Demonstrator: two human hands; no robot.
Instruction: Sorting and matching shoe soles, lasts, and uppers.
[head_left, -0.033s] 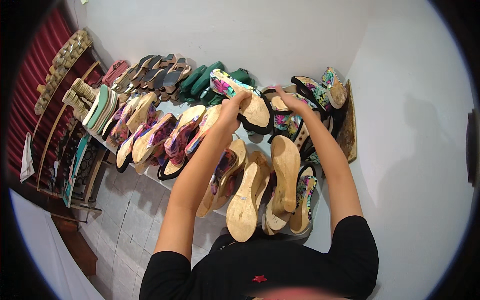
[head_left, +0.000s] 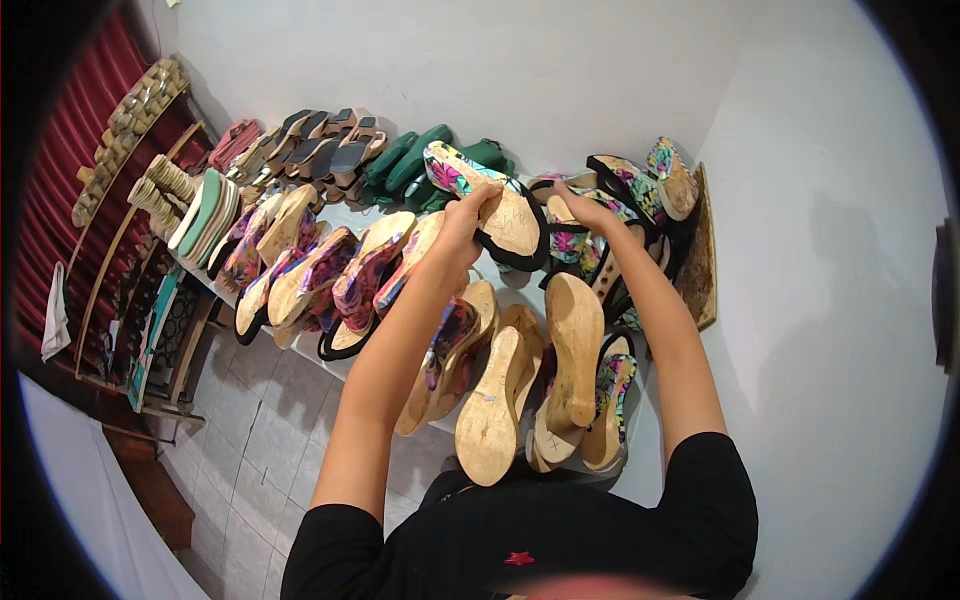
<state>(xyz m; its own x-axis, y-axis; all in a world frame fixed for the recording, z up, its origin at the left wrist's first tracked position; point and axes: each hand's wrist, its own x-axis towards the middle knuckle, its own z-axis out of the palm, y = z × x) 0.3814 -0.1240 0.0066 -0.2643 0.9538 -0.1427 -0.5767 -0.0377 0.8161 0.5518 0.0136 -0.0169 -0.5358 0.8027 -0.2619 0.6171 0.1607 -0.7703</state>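
Note:
My left hand (head_left: 468, 220) is closed round a wedge sandal (head_left: 512, 222) with a bright floral covering, black edging and a pale wooden-looking sole turned toward me. The thumb lies on the sole. Just to its right, my right hand (head_left: 592, 212) is at another floral sandal (head_left: 560, 208), its fingers seemingly closed on it and partly hidden behind. More floral sandals (head_left: 622, 180) with black edging crowd beyond that hand. Below both hands, wooden wedge soles (head_left: 490, 410) and a tall tan wedge (head_left: 573, 330) stand close together.
A row of purple-pink floral wedges (head_left: 372, 270) runs along the white table to the left. Behind are green sandals (head_left: 408, 165) and dark-strapped ones (head_left: 330, 150). A wooden board (head_left: 703, 250) leans at the right wall. Shelving with heel blocks (head_left: 130, 120) stands far left.

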